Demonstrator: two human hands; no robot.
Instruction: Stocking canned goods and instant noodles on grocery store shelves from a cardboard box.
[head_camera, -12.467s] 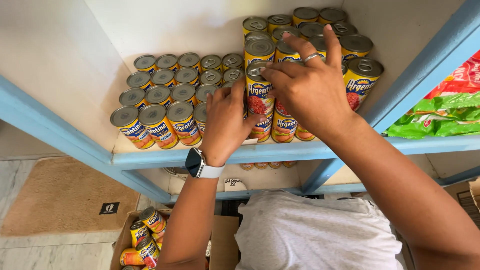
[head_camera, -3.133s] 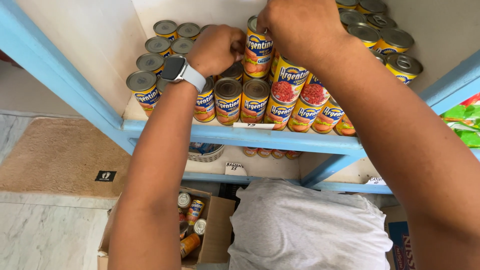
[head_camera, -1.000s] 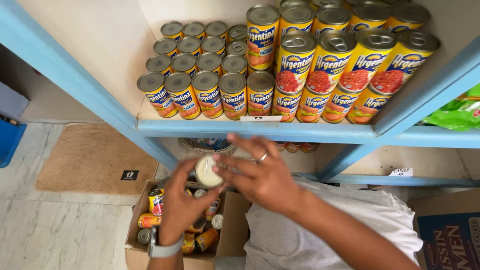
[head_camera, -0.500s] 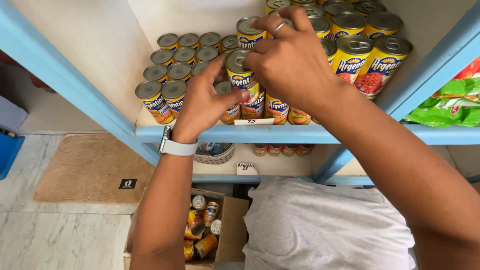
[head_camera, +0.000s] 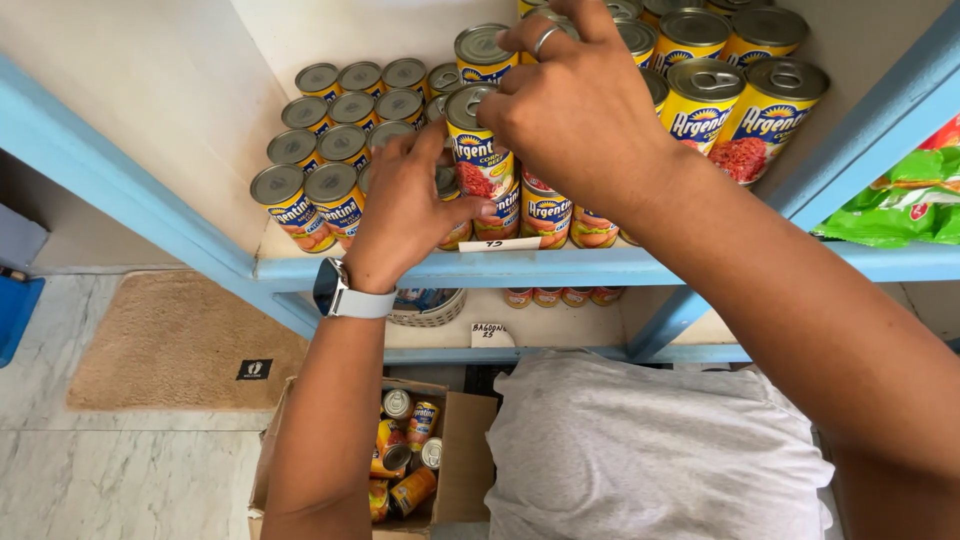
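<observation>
Yellow-and-blue tall can (head_camera: 478, 150) at the front of the blue shelf (head_camera: 560, 268), stacked on the lower tier of cans, just beside the taller stacked row to its right. Pinched near its top rim by the right hand (head_camera: 580, 110) — fingers curled closed around the can, ring on one finger. Left hand (head_camera: 405, 215) half-closed, cupped against the can's lower left side and the shorter cans (head_camera: 320, 140) beside it, thumb reaching toward the label; smartwatch (head_camera: 340, 293) on that wrist. To do it well, probably: keep the can upright, base square on the lid beneath, label facing out, left hand steadying neighbours so nothing tips. White price tag (head_camera: 498, 244) on the shelf edge below. Lower down — open cardboard box (head_camera: 462, 460) on the floor with more cans lying loose inside, beige doormat (head_camera: 175, 345) to the left, green snack bags (head_camera: 900, 200) on the shelf at right.
</observation>
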